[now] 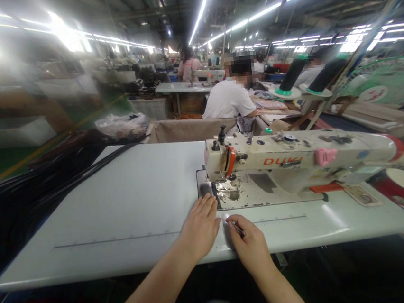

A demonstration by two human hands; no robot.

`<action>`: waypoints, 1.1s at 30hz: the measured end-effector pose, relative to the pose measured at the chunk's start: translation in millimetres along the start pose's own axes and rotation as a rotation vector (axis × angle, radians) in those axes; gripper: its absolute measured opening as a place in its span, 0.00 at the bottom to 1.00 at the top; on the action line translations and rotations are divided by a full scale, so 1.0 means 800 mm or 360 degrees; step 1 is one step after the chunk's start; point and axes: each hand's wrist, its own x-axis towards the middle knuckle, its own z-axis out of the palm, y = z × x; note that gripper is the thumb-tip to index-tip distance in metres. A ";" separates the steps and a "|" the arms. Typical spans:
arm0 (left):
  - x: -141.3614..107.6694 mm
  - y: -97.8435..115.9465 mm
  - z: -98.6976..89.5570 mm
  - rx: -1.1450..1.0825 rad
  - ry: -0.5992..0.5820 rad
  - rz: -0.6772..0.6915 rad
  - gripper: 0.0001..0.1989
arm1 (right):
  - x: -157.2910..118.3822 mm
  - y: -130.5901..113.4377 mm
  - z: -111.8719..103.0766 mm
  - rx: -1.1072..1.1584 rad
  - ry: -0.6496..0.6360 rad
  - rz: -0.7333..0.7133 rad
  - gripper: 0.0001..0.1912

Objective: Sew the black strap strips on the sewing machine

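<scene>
A small dark tool (239,231) is pinched between the thumb and curled fingers of the right hand (252,246), at the lower centre of the frame; its exact kind cannot be made out. Just beside it, the left hand (202,227) is laid palm down on the pale tabletop (148,190), its fingers stretched and held together, the fingertips at the metal plate (204,189) by the needle end of the sewing machine (252,154). Right of centre, on the machine's arm, orange capitals (277,161) can be read as "DUK", the next letter being partly covered. Near them a pink attachment (326,156) is mounted. Along the table's front, a printed ruler scale (114,240) is interrupted by the hands; its figures are too small to be read. At the upper right, black thread cones (294,73) are stood near a fan (361,95), whose round label (374,93) is illegible. At the upper centre, a person in a white shirt (229,99) is seen.
</scene>
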 end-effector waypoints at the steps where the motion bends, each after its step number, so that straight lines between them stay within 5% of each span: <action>1: 0.001 -0.001 0.000 0.0002 -0.0021 -0.0010 0.24 | 0.000 0.000 0.000 0.0000 0.0001 -0.0003 0.11; 15: 0.042 -0.027 -0.013 -0.0086 -0.0357 -0.0175 0.24 | -0.003 0.010 0.004 -0.0002 0.0009 -0.0031 0.11; 21: 0.042 -0.029 -0.013 -0.0130 -0.0317 -0.0273 0.25 | -0.004 0.013 0.006 -0.0021 0.0021 -0.0051 0.12; 26: 0.057 -0.063 -0.001 -0.0301 -0.0188 -0.0246 0.19 | -0.005 0.013 0.005 -0.0054 0.0001 -0.0021 0.12; 33: 0.123 -0.114 0.020 -0.0467 -0.0193 -0.0066 0.17 | -0.004 0.002 -0.001 -0.0072 -0.0044 0.0009 0.11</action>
